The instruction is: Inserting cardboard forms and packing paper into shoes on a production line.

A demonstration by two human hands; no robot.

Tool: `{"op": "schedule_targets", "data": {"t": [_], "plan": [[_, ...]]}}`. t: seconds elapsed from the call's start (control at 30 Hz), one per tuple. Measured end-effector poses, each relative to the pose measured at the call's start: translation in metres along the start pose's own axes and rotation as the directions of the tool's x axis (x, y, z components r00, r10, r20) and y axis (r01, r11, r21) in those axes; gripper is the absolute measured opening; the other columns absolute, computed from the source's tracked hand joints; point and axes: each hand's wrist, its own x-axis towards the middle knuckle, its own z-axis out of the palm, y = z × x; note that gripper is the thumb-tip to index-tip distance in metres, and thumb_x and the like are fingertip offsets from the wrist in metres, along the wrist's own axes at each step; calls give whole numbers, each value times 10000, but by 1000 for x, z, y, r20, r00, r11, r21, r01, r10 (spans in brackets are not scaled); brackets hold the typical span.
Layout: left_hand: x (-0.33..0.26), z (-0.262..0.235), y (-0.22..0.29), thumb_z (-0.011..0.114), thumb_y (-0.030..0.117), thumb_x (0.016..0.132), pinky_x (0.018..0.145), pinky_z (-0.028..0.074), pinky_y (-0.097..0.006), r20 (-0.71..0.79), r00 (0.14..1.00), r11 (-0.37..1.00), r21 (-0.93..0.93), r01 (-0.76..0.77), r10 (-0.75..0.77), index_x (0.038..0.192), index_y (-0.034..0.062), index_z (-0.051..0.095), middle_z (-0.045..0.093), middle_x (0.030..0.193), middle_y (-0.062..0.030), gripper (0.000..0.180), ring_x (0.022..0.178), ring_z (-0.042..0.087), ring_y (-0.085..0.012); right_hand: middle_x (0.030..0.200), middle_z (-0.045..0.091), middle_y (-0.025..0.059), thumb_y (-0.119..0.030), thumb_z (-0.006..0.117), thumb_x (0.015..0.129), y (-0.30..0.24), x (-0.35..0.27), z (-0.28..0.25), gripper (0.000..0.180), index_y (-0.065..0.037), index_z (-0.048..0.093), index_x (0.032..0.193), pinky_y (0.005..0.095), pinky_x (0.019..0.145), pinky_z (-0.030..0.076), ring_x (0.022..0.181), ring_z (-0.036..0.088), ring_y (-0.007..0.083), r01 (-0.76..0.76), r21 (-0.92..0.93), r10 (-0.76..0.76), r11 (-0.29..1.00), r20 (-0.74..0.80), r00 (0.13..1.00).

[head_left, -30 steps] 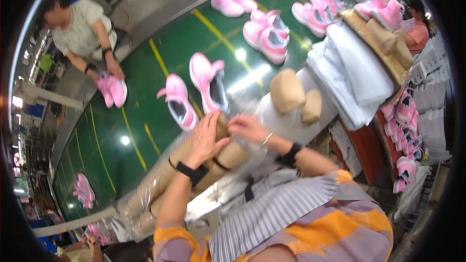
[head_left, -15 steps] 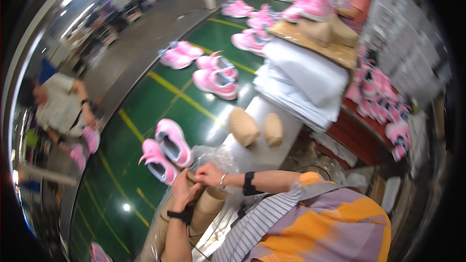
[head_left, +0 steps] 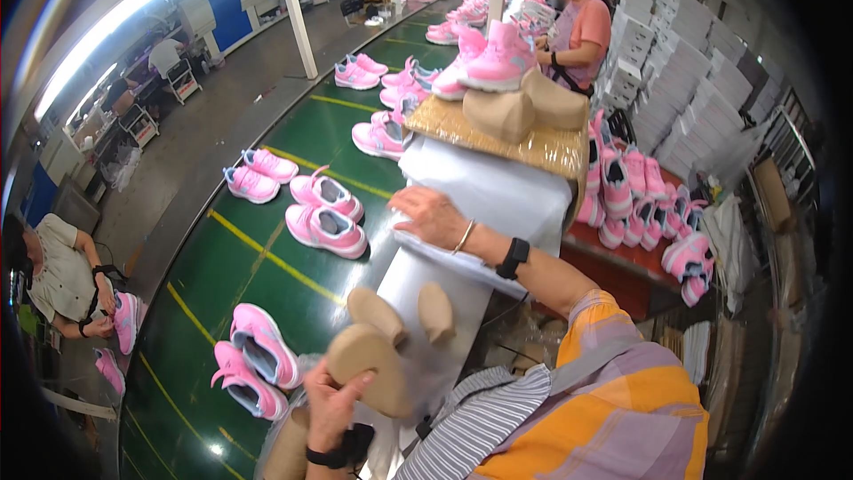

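Note:
My left hand (head_left: pixel 330 404) grips a brown molded-paper shoe insert (head_left: pixel 371 364), its rounded side turned up. My right hand (head_left: pixel 431 218) reaches to the near-left edge of a stack of white paper sheets (head_left: pixel 498 182), its fingers closed over the edge of the paper. Between the hands, two more brown inserts (head_left: pixel 377 313) rest on a metal ledge (head_left: pixel 435 271). Beside my left hand sits a pair of pink sneakers (head_left: pixel 265 344) on the green belt. Under my left wrist, more brown inserts (head_left: pixel 289 449) show inside clear plastic, partly hidden.
A cardboard box (head_left: pixel 462 129) on the paper stack carries pink shoes (head_left: pixel 502 58) and brown inserts. More pink pairs line the green conveyor belt (head_left: pixel 293 289). At right, pink shoes crowd a red rack (head_left: pixel 613 258). Co-workers stand at far left (head_left: pixel 67 271) and behind the box (head_left: pixel 582 36).
My hands were together over the bagged inserts. Now the right has moved up to the paper stack, while the left has an insert out of the bag. The view has shifted.

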Motion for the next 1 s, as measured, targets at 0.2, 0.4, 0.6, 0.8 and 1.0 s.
{"op": "schedule_targets", "data": {"t": [0.2, 0.4, 0.6, 0.8, 1.0], "plan": [[38, 93, -56, 647, 45, 829, 891, 448, -285, 441, 887, 971, -118, 209, -137, 1298, 12, 410, 538, 1194, -61, 526, 1081, 522, -135, 1366, 423, 85, -352, 666, 765, 160, -39, 13, 563, -66, 507, 1223, 433, 1078, 264, 1316, 314, 263, 31, -398, 65, 917, 227, 972], [74, 126, -47, 600, 40, 863, 975, 389, -292, 515, 817, 898, -182, 400, -260, 1364, 9, 302, 469, 1282, -58, 584, 1165, 452, -129, 1081, 612, 112, 41, 543, 694, 174, -21, 11, 242, -15, 621, 916, 301, 932, 445, 1090, 549, 247, 65, -179, -73, 982, -43, 996], [75, 133, -52, 618, 96, 866, 1012, 347, -300, 499, 823, 897, -179, 404, -271, 1375, 15, 294, 449, 1310, -69, 608, 1198, 421, -136, 1282, 501, 96, -170, 627, 803, 159, -21, -3, 389, -34, 551, 1159, 372, 1042, 346, 1239, 419, 261, 66, -294, -44, 953, 83, 996], [63, 117, -69, 624, 69, 857, 956, 408, -299, 480, 855, 891, -278, 360, -196, 1366, 26, 314, 478, 1275, -66, 597, 1160, 457, -135, 1089, 616, 117, -32, 557, 765, 173, -36, 8, 190, -13, 618, 944, 356, 927, 447, 1119, 533, 272, 111, -128, -103, 986, 63, 993], [112, 120, -37, 594, -34, 811, 890, 447, -287, 41, 999, 963, -267, -19, 30, 1238, -10, 432, 572, 1114, -72, 458, 1014, 546, -133, 931, 656, 149, -38, 551, 852, 161, -26, -3, 88, 15, 609, 814, 330, 749, 492, 844, 634, 243, -304, 339, 332, 890, -25, 943]]}}
